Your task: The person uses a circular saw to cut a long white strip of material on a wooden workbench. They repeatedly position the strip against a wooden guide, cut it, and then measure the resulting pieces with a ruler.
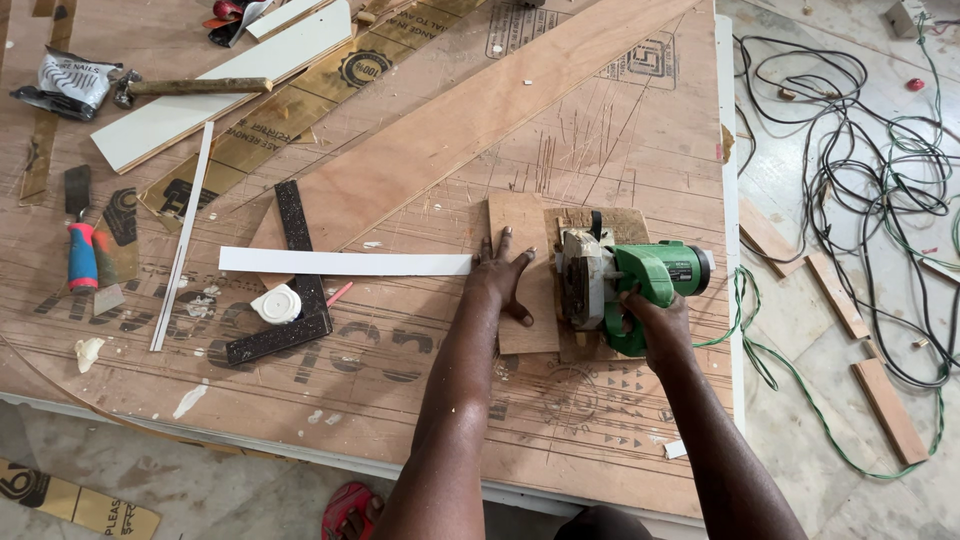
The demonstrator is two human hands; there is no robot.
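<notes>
Near the tabletop's (640, 130) right edge, the left hand (503, 277) presses flat, fingers spread, on a small plywood piece (520, 225); the right hand (652, 318) grips a green circular saw (625, 280) resting on it.

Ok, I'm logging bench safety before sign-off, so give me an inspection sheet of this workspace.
Surface: plywood worktop, scored with cut lines and spotted with white blobs.
Job's things: green power saw sits on a small plywood piece; white strip lies just left of it.
Clutter: black square, white round cap, hammer, foil packet, red-and-blue handled tool, long board.
Grippers: left hand flat on the small piece; right hand grips the saw.
Cables: tangled black and green leads on the floor, right.
Surroundings: wood offcuts on the floor; red sandal below.
</notes>
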